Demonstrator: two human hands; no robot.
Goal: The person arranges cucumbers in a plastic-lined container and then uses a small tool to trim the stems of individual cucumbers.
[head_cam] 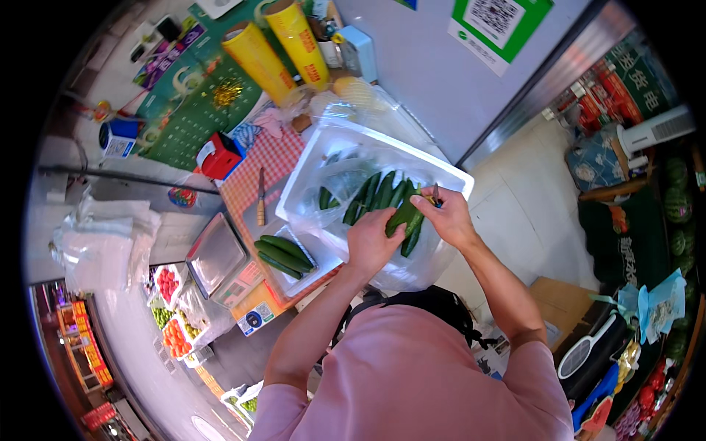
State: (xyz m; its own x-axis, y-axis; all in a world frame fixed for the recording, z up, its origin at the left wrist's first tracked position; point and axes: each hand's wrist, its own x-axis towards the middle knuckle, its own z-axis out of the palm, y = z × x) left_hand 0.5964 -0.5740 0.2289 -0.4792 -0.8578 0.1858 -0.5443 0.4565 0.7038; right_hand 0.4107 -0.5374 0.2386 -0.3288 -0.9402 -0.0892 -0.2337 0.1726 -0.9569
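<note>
Over a white foam box lined with thin plastic, my left hand grips the lower end of a green cucumber. At its upper end is my right hand, holding a small tool with a dark pointed tip, partly hidden by the fingers. Several more cucumbers lie in the box beneath and beside my hands. Left of the box, several cucumbers rest side by side in a small white tray.
A wooden-handled knife lies on the table left of the box. Near it stand a red box and a scale with a metal pan. Two yellow film rolls stand behind, by a wall at the right.
</note>
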